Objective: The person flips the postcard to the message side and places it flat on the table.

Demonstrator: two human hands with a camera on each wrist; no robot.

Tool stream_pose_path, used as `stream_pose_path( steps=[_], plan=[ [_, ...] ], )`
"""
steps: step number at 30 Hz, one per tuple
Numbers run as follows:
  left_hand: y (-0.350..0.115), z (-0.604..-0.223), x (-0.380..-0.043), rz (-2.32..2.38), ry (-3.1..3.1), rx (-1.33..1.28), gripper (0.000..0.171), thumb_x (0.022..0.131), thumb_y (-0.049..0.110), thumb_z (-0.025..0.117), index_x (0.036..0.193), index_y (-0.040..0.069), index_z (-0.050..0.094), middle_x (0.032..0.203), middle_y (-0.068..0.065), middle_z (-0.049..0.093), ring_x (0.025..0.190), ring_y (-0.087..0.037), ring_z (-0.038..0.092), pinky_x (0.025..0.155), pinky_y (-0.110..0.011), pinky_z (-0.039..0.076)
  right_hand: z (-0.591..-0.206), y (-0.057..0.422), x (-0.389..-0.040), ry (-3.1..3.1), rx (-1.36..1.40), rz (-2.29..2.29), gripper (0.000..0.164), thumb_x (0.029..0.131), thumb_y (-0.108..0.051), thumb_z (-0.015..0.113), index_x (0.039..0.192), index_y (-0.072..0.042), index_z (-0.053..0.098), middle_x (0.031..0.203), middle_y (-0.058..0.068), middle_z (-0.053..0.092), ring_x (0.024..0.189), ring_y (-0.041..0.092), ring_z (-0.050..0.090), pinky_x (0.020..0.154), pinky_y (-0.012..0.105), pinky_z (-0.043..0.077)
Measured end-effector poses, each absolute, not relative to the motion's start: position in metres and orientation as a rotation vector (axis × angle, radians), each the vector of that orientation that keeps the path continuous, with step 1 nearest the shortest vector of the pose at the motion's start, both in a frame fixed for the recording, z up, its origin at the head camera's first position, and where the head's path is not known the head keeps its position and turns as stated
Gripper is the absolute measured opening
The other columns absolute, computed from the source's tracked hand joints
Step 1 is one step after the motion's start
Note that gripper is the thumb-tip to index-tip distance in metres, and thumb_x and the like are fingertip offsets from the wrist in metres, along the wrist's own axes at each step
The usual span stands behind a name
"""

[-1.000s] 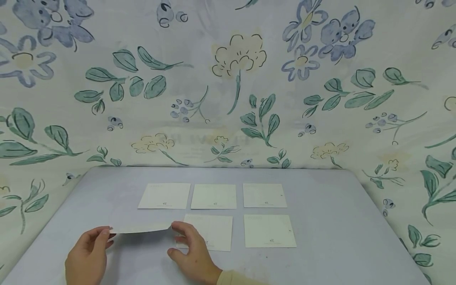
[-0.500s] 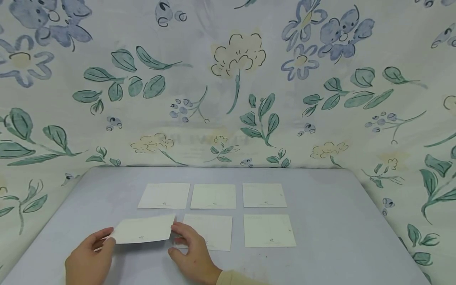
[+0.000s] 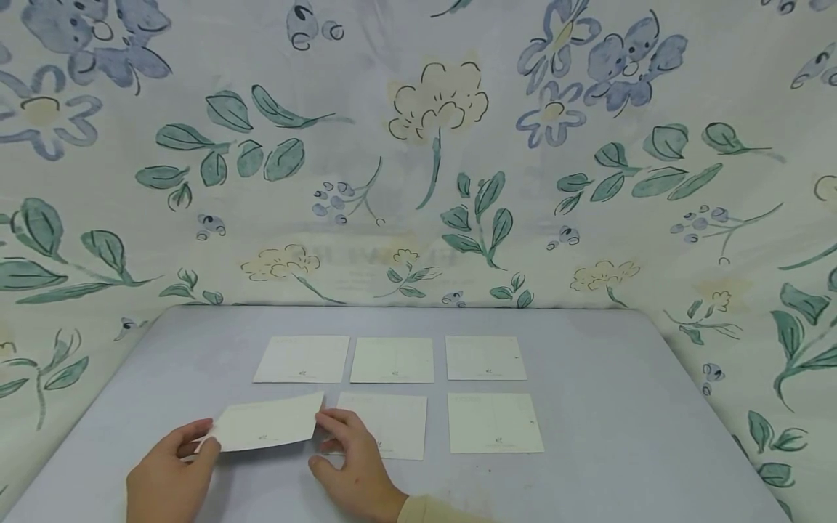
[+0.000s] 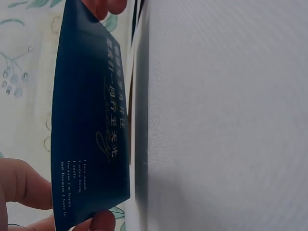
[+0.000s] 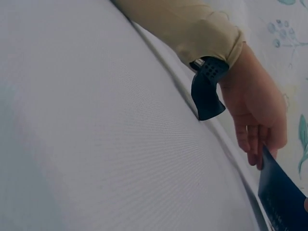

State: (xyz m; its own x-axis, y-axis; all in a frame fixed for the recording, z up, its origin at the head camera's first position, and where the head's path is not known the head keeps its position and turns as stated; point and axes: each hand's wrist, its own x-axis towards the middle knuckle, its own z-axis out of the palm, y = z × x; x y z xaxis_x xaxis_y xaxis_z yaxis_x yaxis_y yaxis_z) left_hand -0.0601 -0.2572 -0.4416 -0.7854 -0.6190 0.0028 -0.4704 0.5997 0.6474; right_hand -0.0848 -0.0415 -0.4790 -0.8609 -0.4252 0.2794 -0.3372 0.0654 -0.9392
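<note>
My left hand (image 3: 171,468) pinches the left end of a card (image 3: 268,425), thumb on top, and the card tilts above the table. Its upper face is cream with a small printed mark; its underside, in the left wrist view, is dark blue (image 4: 89,120) with pale lettering. At the card's right edge, the fingertips of my right hand (image 3: 356,465) touch it, with the thumb spread away below. Behind that right hand lies another cream card (image 3: 399,421), partly covered by the fingers. The right wrist view shows my left hand (image 5: 257,108) at the dark blue card's corner.
Flat on the pale table (image 3: 621,421) lie a far row of three cream cards, left card (image 3: 302,359), middle card (image 3: 392,361) and right card (image 3: 486,358). A nearer card (image 3: 495,423) lies at the right. Floral cloth (image 3: 418,181) hangs behind the table.
The card, first seen nearly edge-on, has tipped so its cream face shows. My left hand has shifted slightly right; my right hand has stayed almost still.
</note>
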Motion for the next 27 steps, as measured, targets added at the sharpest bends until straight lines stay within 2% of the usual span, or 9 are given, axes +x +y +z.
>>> stream_pose_path(
  steps=[5,10,17,21,27],
  plan=[
    [-0.257,-0.443,-0.060,-0.974,-2.651,0.932,0.041,0.083,0.013,0.054,0.120,-0.004,0.055,0.111,-0.025,0.060,0.092,-0.035,0.058,0.053,-0.029,0.048,-0.481,-0.042,-0.085,2.249,-0.847,-1.956,0.047,0.083,-0.001,0.057,0.129,0.000,0.048,0.126,0.005,0.046,0.101,0.010,0.056,0.085,0.019,0.048],
    [-0.258,-0.444,-0.058,-1.021,-2.716,0.955,0.040,0.086,0.012,0.055,0.122,-0.006,0.051,0.109,-0.028,0.057,0.089,-0.036,0.056,0.055,-0.033,0.049,-0.481,-0.042,-0.084,2.267,-0.842,-1.932,0.044,0.085,-0.005,0.057,0.128,-0.004,0.049,0.122,0.003,0.050,0.096,0.007,0.058,0.083,0.019,0.049],
    [-0.259,-0.449,-0.060,-0.993,-2.741,0.954,0.042,0.087,0.014,0.057,0.124,-0.005,0.050,0.112,-0.029,0.055,0.094,-0.039,0.054,0.067,-0.045,0.049,-0.480,-0.042,-0.084,2.259,-0.857,-1.950,0.042,0.082,0.003,0.055,0.124,0.001,0.051,0.117,0.007,0.056,0.098,0.005,0.056,0.078,0.016,0.050],
    [-0.261,-0.452,-0.060,-0.995,-2.749,0.946,0.043,0.087,0.014,0.057,0.125,-0.005,0.049,0.114,-0.029,0.054,0.095,-0.039,0.053,0.070,-0.048,0.048,-0.479,-0.043,-0.084,2.262,-0.820,-1.942,0.040,0.083,0.002,0.055,0.123,0.000,0.053,0.107,0.003,0.060,0.089,0.001,0.057,0.072,0.015,0.051],
    [-0.263,-0.454,-0.061,-0.973,-2.768,0.920,0.043,0.087,0.013,0.056,0.126,-0.003,0.048,0.117,-0.029,0.053,0.097,-0.039,0.053,0.072,-0.048,0.048,-0.479,-0.042,-0.083,2.317,-0.868,-1.918,0.041,0.083,0.000,0.054,0.124,0.000,0.053,0.110,0.005,0.062,0.090,0.001,0.058,0.071,0.013,0.050]
  ],
)
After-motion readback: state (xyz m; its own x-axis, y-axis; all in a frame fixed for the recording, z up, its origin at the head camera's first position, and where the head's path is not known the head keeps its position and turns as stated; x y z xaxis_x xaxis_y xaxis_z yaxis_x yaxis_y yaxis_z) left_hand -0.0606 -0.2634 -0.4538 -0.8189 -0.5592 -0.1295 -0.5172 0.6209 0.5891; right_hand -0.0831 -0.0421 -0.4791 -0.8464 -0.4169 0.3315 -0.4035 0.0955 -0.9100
